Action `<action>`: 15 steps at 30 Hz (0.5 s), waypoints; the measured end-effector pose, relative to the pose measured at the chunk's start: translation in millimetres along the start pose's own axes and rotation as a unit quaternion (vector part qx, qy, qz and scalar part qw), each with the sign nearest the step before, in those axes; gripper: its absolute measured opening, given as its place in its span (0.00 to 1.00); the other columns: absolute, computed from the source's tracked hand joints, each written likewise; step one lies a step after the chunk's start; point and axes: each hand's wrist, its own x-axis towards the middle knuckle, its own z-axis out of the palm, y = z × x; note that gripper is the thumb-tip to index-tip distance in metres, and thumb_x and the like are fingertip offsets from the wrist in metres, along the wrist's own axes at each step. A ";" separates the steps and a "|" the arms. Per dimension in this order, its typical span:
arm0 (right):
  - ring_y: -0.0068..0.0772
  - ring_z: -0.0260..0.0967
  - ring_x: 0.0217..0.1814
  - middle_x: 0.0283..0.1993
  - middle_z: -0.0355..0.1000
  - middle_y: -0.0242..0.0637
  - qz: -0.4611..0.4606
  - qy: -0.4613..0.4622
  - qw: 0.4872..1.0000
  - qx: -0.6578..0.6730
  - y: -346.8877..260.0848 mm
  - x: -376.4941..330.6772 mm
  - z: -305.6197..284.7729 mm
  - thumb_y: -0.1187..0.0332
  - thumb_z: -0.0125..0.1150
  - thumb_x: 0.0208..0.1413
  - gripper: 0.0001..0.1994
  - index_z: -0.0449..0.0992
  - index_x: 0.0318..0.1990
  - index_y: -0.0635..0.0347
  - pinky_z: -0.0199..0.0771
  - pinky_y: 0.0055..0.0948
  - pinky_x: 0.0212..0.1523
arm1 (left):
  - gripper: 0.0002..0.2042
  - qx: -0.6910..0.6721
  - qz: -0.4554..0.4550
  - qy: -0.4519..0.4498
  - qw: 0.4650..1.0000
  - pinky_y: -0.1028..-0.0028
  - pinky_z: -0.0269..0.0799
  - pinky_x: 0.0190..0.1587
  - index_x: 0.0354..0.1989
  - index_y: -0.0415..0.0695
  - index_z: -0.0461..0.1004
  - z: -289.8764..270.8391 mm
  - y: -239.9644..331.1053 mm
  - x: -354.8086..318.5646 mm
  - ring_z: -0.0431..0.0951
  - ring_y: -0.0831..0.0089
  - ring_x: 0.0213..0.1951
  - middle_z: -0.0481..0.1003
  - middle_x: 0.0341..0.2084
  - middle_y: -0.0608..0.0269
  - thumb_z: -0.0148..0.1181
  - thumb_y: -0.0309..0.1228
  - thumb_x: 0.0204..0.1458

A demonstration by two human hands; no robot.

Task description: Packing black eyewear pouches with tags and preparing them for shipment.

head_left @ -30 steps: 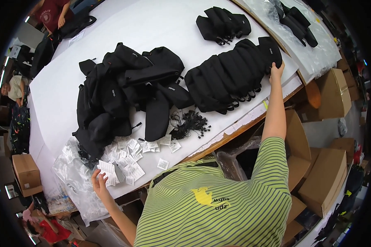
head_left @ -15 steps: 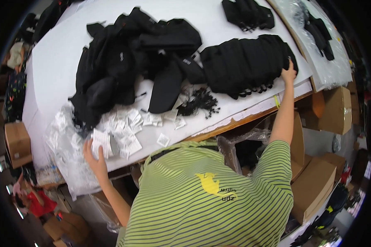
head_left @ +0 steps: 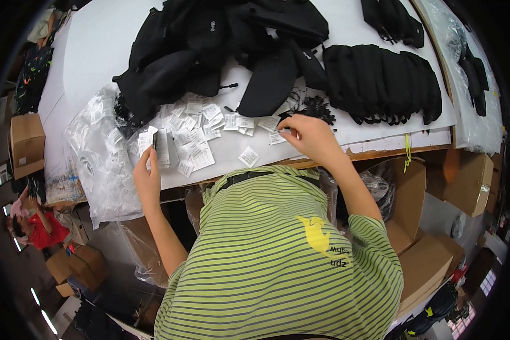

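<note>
My left hand (head_left: 147, 170) is closed at the left of the table, pinching a small white printed label (head_left: 147, 136). Beside it lie several loose white labels (head_left: 194, 148), some in stacks. Near the table's front edge, my right hand (head_left: 313, 137) has its fingers curled together, next to a tangle of thin black cords (head_left: 319, 109); whatever those fingertips hold, if anything, I cannot make out. Just beyond the labels lies a jumbled heap of black fabric bags or pouches (head_left: 181, 68). A row of similar black pieces (head_left: 382, 82) lies packed side by side at the right.
A clear plastic bag (head_left: 105, 164) hangs over the table's left front edge. More black pieces (head_left: 392, 22) lie at the far right. A yellow-green cord (head_left: 407, 152) dangles from the front edge. Open cardboard boxes (head_left: 409, 198) stand below, and a person in red (head_left: 46, 226) is at far left.
My right hand has left the row of black pieces and come back left to the cords. My left hand has closed on a label. The view has shifted, too.
</note>
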 end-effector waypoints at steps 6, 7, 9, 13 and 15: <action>0.40 0.72 0.32 0.28 0.71 0.37 0.005 0.047 0.992 -0.119 16.7 8.5 49.8 0.69 0.62 0.45 0.07 0.71 0.28 0.59 0.71 0.37 0.32 | 0.12 -0.051 -0.080 0.083 0.992 0.72 0.69 0.34 0.35 0.37 0.75 4.6 -19.6 8.0 0.78 0.69 0.31 0.78 0.27 0.54 0.54 0.35 0.56; 0.40 0.72 0.32 0.29 0.71 0.37 0.024 0.041 0.992 -0.120 18.5 9.1 50.8 0.69 0.62 0.45 0.07 0.71 0.29 0.59 0.71 0.37 0.32 | 0.12 -0.052 -0.081 0.087 0.991 0.72 0.69 0.34 0.35 0.37 0.75 5.4 -22.2 8.4 0.78 0.69 0.31 0.78 0.27 0.54 0.54 0.35 0.56; 0.41 0.72 0.33 0.30 0.72 0.38 0.040 0.035 0.991 -0.121 16.1 9.9 49.0 0.69 0.62 0.45 0.07 0.72 0.30 0.59 0.70 0.38 0.32 | 0.09 -0.106 -0.074 0.075 0.989 0.74 0.70 0.35 0.35 0.37 0.74 7.2 -26.1 7.0 0.78 0.73 0.31 0.77 0.28 0.56 0.56 0.31 0.54; 0.34 0.70 0.29 0.29 0.71 0.37 0.047 0.079 0.996 -0.013 -12.1 12.1 21.6 0.70 0.61 0.48 0.06 0.70 0.29 0.60 0.69 0.29 0.30 | 0.09 -0.094 -0.060 0.102 0.988 0.75 0.71 0.39 0.38 0.38 0.73 9.9 -14.5 -3.6 0.78 0.71 0.34 0.77 0.30 0.57 0.58 0.28 0.50; 0.29 0.69 0.27 0.28 0.70 0.36 0.027 0.122 0.991 0.045 -24.7 15.9 5.4 0.71 0.60 0.49 0.06 0.69 0.29 0.60 0.68 0.25 0.29 | 0.08 -0.105 -0.042 0.123 0.986 0.75 0.71 0.39 0.38 0.37 0.73 12.3 -7.9 -6.4 0.78 0.71 0.35 0.77 0.31 0.57 0.57 0.26 0.50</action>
